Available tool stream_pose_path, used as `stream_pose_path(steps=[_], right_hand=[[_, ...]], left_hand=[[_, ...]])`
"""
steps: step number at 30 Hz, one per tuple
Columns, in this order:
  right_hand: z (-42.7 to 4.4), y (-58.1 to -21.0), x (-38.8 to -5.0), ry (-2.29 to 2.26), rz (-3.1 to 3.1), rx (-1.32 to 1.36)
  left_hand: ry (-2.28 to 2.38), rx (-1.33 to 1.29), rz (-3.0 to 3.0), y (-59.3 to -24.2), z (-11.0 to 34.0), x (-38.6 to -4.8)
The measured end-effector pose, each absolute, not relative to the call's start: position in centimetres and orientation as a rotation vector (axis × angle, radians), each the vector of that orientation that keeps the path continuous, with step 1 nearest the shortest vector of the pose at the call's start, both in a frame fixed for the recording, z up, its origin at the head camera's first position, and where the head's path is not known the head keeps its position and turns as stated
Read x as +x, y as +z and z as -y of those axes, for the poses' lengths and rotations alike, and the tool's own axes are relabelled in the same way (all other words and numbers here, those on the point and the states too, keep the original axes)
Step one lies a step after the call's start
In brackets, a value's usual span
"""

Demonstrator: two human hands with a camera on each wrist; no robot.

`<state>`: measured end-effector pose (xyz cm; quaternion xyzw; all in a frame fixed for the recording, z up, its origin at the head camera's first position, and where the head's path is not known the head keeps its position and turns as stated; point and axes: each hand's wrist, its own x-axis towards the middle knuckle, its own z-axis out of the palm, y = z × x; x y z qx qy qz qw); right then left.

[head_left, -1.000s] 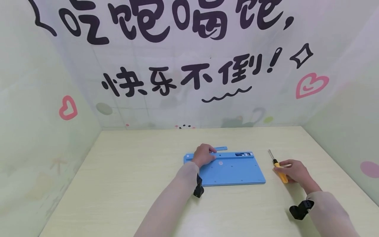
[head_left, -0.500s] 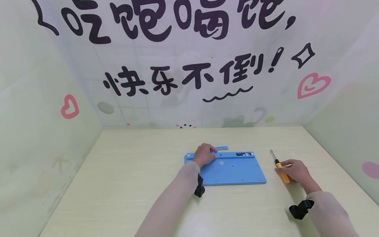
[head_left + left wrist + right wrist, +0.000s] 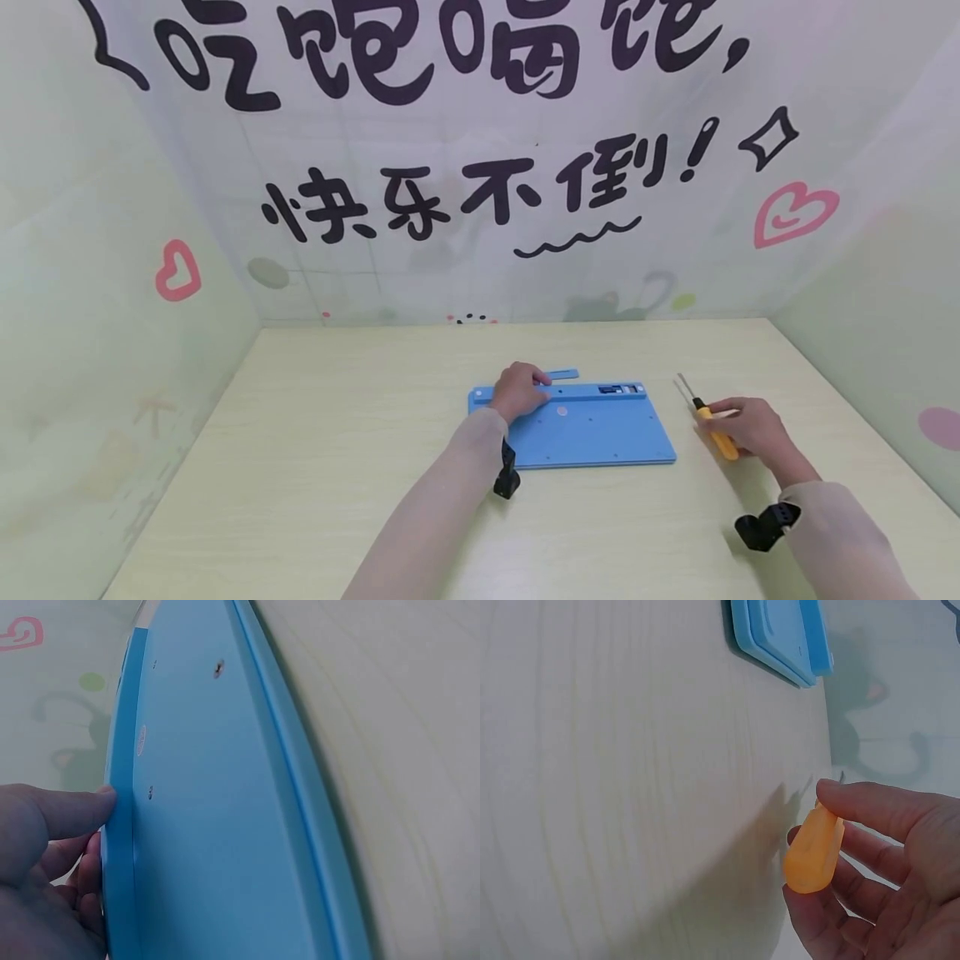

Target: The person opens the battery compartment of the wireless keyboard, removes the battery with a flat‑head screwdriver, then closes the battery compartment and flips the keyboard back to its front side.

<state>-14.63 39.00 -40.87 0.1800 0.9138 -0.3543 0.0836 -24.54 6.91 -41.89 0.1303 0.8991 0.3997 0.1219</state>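
A blue keyboard (image 3: 588, 433) lies underside up on the table, small screws showing in its back. Its battery compartment (image 3: 621, 389) is uncovered at the far right, with a dark battery inside. My left hand (image 3: 517, 392) grips the raised far edge, thumb (image 3: 79, 810) on the near side and fingers curled behind. Just beyond that hand lies a slim blue battery cover (image 3: 564, 374). To the keyboard's right, my right hand (image 3: 753, 429) pinches the orange handle of a screwdriver (image 3: 814, 851), slightly above the table. Its metal shaft points away and to the left.
The pale wooden table (image 3: 300, 467) is walled in on three sides by printed cloth (image 3: 450, 283). A black wrist camera (image 3: 765, 527) sits on the right sleeve, another camera (image 3: 507, 473) on the left.
My right hand has raised the screwdriver a little off the table, and its shadow now stands apart from it. The left hand and the keyboard stay put.
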Motion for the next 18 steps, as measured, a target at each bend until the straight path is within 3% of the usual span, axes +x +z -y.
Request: stream_pose_path(steps=[18], right_hand=[[-37.4,-39.1,-15.1,-0.943,-2.963,0.292]], left_hand=[[1.158,0.415,-2.637,-41.5,-6.8,-24.4]])
